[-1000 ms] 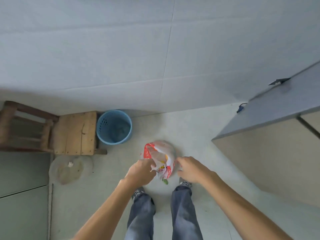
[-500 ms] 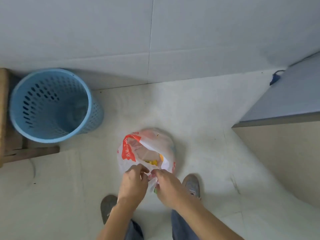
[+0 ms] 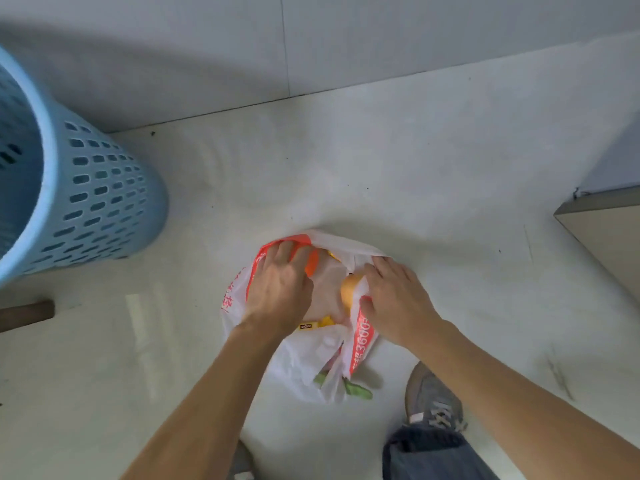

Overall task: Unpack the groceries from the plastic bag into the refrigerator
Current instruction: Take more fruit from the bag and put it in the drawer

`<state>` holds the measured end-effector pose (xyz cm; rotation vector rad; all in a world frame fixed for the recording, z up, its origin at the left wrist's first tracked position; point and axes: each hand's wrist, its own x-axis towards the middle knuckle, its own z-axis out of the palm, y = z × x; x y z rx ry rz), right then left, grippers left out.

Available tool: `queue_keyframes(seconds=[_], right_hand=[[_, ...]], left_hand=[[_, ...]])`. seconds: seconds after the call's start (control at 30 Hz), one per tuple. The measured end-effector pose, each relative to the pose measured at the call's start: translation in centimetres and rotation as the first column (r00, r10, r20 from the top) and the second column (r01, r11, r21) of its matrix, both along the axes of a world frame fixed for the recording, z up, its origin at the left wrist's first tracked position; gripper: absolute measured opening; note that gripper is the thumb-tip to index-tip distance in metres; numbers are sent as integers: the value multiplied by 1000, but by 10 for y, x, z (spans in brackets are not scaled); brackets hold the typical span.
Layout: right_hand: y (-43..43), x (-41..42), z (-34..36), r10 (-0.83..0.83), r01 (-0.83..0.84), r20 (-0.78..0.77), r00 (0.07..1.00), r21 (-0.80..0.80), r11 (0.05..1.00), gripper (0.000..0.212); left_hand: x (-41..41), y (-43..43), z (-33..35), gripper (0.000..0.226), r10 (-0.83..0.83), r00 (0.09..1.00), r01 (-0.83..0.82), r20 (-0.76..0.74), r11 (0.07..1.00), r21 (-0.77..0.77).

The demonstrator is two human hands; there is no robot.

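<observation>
A white plastic bag (image 3: 304,368) with red print sits on the pale floor in front of my feet. My left hand (image 3: 278,289) grips the bag's left rim and my right hand (image 3: 394,299) grips its right rim, holding the mouth apart. Inside the opening I see an orange round item (image 3: 348,292), another orange piece (image 3: 311,263) by my left fingers, and a yellow package (image 3: 320,323). Something green (image 3: 358,391) shows at the bag's near end. The refrigerator's corner (image 3: 606,230) stands at the right edge.
A light blue perforated basket (image 3: 86,195) stands at the left, close to the wall. A wooden leg (image 3: 26,313) pokes in at the left edge. My grey shoe (image 3: 433,400) rests right of the bag. The wall (image 3: 311,46) runs along the back.
The view has come much closer to the floor and bag. My hands went from pinching the bag's top together to spreading its mouth apart, which shows the groceries inside.
</observation>
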<state>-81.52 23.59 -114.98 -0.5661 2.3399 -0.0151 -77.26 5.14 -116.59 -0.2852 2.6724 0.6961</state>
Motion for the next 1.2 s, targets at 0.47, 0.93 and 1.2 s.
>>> queue_keyframes(seconds=[0.47,0.93,1.2], right_hand=[[-3,13,-22,44,-44,17,999,42,998,50],[3,29,150,-390,418,161,907,-223,881,56],[-5,26,356,-678,727,282,678,-396,562,60]], left_hand=[[-12,5,-21,74,-88,964,110,252,991,-76],[33,-9,159,80,143,949,-190,280,970,150],[12,-18,377,77,359,886,-435,294,864,254]])
